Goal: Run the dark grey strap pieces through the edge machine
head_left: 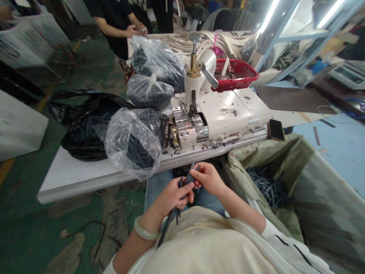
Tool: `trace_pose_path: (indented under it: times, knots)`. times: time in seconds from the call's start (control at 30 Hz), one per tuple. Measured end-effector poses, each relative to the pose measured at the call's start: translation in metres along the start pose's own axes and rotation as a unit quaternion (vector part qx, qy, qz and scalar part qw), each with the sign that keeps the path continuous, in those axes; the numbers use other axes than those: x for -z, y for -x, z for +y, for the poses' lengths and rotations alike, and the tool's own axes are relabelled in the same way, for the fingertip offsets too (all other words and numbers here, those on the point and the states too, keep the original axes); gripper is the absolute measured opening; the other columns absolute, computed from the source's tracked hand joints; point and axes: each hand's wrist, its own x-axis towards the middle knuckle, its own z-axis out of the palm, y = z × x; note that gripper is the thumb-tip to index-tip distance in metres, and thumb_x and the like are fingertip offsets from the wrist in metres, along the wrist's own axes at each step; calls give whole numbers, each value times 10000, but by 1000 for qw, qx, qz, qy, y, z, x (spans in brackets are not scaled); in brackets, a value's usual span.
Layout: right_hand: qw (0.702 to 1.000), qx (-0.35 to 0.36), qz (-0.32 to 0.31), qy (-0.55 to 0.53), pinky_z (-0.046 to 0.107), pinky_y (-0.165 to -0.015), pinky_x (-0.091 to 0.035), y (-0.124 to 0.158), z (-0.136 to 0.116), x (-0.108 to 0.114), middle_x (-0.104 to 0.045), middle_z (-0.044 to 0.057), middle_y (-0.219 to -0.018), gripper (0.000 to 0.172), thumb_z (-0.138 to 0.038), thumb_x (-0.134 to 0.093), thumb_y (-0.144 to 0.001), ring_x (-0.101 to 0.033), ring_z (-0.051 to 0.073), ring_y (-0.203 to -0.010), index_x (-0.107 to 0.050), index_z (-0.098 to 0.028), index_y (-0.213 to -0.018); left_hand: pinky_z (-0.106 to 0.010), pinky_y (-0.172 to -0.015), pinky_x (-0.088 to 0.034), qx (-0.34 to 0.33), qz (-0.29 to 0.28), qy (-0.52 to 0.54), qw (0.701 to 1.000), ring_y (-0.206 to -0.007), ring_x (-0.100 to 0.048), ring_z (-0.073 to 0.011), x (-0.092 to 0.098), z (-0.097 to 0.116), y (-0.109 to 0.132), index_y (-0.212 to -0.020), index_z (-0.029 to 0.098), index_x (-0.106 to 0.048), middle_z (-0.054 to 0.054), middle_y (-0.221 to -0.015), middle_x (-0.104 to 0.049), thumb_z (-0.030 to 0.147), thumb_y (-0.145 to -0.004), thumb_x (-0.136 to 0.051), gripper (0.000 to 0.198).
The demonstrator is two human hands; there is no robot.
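Dark strips held over lap, below table edge. Left hand closed around them; right hand pinching upper ends, narrow grip. Lined bin of similar strips at right; machine ahead on table.

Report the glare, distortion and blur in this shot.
Head view: wide-angle distortion bows the white table edge and pale blue metal frame; bright white tube lights flare at upper right; glare sits on the cream metal machine housing; the bare left hand and right hand show no obvious blur.
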Motion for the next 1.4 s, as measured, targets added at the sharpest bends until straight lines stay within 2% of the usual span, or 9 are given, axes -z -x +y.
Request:
trace_pose_path:
  times: [0.07, 0.2, 0.3, 0.83, 0.9, 1.03, 1.1, 1.2, 1.4]
  knots:
    - [1000, -5, 20, 11, 156, -335, -313, 0, -2, -1, -540, -54, -408, 292, -399, -757, -731, -455, 62, -336, -617, -152, -665, -147, -325, -178, -10, 27, -22, 999, -320, -287, -13, -3, 0, 0, -874, 170, -534, 11, -562, -611, 430, -827, -632, 282]
    - [997, -29, 15, -76, 158, -402, -395, 1, -1, 2, -569, -42, -453, 274, -401, -773, -708, -489, 59, -386, -678, -145, -733, -153, -327, -200, -36, 65, -31, 997, -310, -301, -23, -6, 4, 1, -853, 158, -544, 11, -517, -588, 470, -845, -578, 313]
    - [994, -18, 39, -100, 136, -403, -381, 2, -1, 6, -583, -35, -478, 246, -367, -791, -692, -494, 46, -403, -691, -145, -731, -162, -327, -203, -35, 78, -24, 996, -305, -306, -26, -4, 9, 4, -853, 129, -584, 1, -504, -582, 473, -826, -593, 345]
    - [994, 49, 95, -23, 147, -416, -408, 0, -2, 24, -601, -34, -526, 190, -334, -764, -737, -501, 54, -427, -695, -160, -768, -147, -322, -194, 0, 30, -5, 1000, -307, -285, -1, 5, 11, 11, -818, 96, -655, 36, -486, -504, 419, -815, -649, 324]
    - [995, 38, 79, -49, 137, -418, -413, 1, -5, 23, -620, -33, -556, 179, -318, -775, -726, -507, 47, -431, -697, -166, -779, -144, -320, -198, 3, 29, -9, 1000, -304, -289, -3, 6, 10, 9, -781, 102, -644, 42, -472, -489, 412, -807, -662, 312]
    - [989, 13, -17, -143, 132, -509, -486, 7, -9, 19, -731, 24, -880, 257, -260, -819, -676, -587, 41, -539, -701, -184, -891, -142, -318, -200, 4, 28, -6, 1000, -301, -295, -5, 7, 8, 7, -764, 114, -628, 48, -467, -482, 402, -792, -680, 295]
    - [984, 2, -53, -169, 144, -545, -511, 9, -8, 15, -740, 40, -942, 293, -256, -825, -669, -615, 50, -575, -697, -188, -923, -143, -318, -205, 4, 25, -4, 1000, -299, -291, -6, 7, 9, 6, -768, 117, -622, 53, -461, -474, 403, -788, -683, 293]
    - [985, -12, -49, -163, 157, -488, -502, 9, -3, 8, -746, 36, -789, 264, -310, -824, -668, -613, 70, -517, -699, -167, -852, -142, -319, -201, 8, 21, -7, 1000, -299, -286, -7, 6, 9, 6, -778, 125, -609, 60, -459, -466, 411, -791, -677, 295]
    - [999, -4, 39, -32, 154, -379, -421, 4, 2, -1, -663, 19, -505, 294, -395, -751, -738, -597, 100, -410, -655, -136, -639, -146, -325, -205, 7, 31, -18, 999, -301, -262, -8, 4, 11, 5, -785, 152, -558, 70, -462, -468, 441, -802, -657, 305]
